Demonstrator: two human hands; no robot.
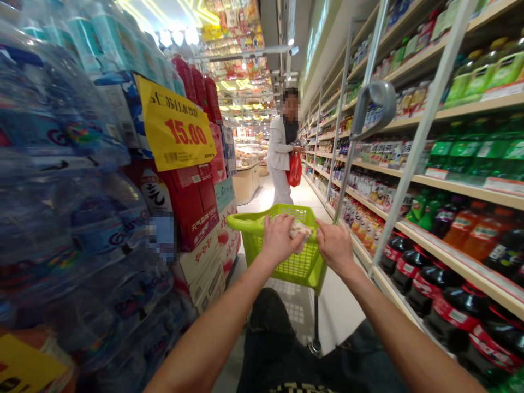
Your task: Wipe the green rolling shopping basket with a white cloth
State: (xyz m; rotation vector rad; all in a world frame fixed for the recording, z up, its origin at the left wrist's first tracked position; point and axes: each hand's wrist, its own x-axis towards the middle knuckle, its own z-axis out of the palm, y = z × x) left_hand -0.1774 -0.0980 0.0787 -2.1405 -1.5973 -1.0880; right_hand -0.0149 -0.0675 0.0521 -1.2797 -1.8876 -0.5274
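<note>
Pushed close in front of the wearer, a lime-green shopping basket cart [295, 269] stands in a supermarket aisle. The left hand [281, 237] clasps a crinkled, pale packet [301, 230] at the cart's near rim, while the right hand [335, 246] grips the rim's right end. To the left rise shrink-wrapped water bottles [102, 229] and red drink cartons [192, 204] beneath a yellow price sign [176, 125] reading 15.00. Cola bottles [454, 311] line the lowest right-hand shelf, with orange soda bottles [493, 229] above. Ahead, a person [279, 144] in pale clothing carries a red plastic bag [295, 172].
</note>
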